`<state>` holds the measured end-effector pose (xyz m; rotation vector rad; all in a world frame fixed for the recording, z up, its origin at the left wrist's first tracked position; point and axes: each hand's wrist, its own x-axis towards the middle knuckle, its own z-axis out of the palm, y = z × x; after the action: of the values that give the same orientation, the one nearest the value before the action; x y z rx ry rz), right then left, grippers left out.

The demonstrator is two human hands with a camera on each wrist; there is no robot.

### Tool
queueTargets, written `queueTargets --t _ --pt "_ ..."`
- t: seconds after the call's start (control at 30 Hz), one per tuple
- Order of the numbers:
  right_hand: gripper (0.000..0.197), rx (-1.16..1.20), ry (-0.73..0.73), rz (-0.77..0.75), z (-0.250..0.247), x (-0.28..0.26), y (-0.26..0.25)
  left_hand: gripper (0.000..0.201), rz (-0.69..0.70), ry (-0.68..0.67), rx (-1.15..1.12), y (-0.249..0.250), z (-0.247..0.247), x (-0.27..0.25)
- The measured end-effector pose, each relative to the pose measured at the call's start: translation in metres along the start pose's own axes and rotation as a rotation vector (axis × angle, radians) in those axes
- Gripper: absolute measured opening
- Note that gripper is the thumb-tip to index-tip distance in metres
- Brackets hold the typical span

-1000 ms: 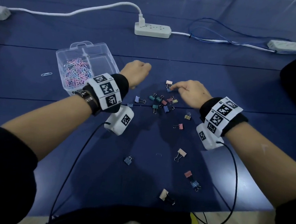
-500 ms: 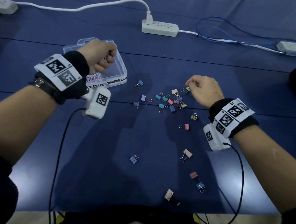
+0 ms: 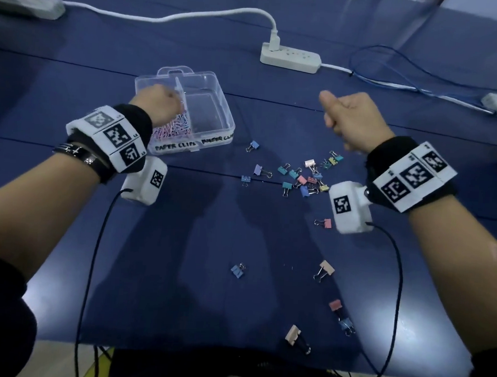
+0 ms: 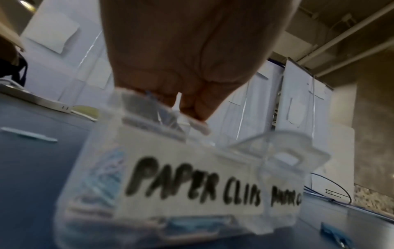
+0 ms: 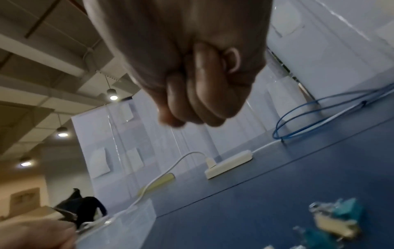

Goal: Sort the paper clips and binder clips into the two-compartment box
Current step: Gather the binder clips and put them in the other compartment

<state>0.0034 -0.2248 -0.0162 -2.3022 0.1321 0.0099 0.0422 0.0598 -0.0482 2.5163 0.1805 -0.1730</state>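
The left hand is gripping the clear box at its paper-clip side, the right hand is hovering closed tight (around a clip or nothing, I cannot tell), so the binder clips lying beside the box should be dropped into the bare right half.

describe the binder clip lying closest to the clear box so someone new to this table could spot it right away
Start at the clear two-compartment box on the blue table, left of centre and labelled PAPER CLIPS in front. Just off its front right corner lies a small blue binder clip. It sits alone between the box and the cluster of binder clips, nearer the box than any other.
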Motion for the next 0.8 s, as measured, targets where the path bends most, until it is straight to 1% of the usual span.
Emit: queueTargets --t 0.07,0.17,0.23,0.3,0.4,0.47,0.53,0.6,0.63,0.77,0.8 --pt "0.043 -0.166 -0.104 0.045 -0.007 -0.001 0.008 0.029 0.033 -0.006 0.034 -0.004 0.002 0.001" --pt "0.024 -0.365 -0.241 0.032 -0.005 -0.005 0.029 0.021 0.045 -0.007 0.003 -0.006 0.005 0.004" --pt "0.019 -0.428 -0.301 0.023 0.001 -0.008 0.039 0.028 0.036 -0.006 -0.020 -0.006 0.008 0.006" --pt "0.017 -0.475 -0.329 0.008 0.006 -0.009 0.043 0.033 0.044 0.003 -0.019 -0.007 0.010 0.006" --pt "0.022 -0.474 -0.359 -0.028 0.007 -0.007 0.042 0.032 0.097 0.039 0.026 -0.002 0.015 0.004" --pt "0.027 -0.383 -0.352 -0.023 0.005 -0.007 0.040 0.030 0.170 0.062 0.067 0.008 0.020 -0.001" --pt "0.027 -0.316 -0.275 -0.012 0.003 -0.006 0.041 0.028 0.250 0.071 0.083 0.020 0.025 -0.006" --pt "0.025 -0.358 -0.203 -0.012 0.000 -0.007 0.044 0.026 0.308 0.061 0.080 0.032 0.031 -0.010" --pt "0.024 -0.391 -0.202 -0.008 -0.001 -0.007 0.047 0.025 0.325 0.052 0.082 0.036 0.034 -0.011" --pt "0.025 -0.411 -0.350 0.043 -0.002 -0.014 0.052 0.024 0.343 0.032 0.100 0.044 0.038 -0.015" --pt "0.027 -0.409 -0.368 0.048 -0.002 -0.015 0.053 0.024 0.339 0.038 0.098 0.044 0.038 -0.016"
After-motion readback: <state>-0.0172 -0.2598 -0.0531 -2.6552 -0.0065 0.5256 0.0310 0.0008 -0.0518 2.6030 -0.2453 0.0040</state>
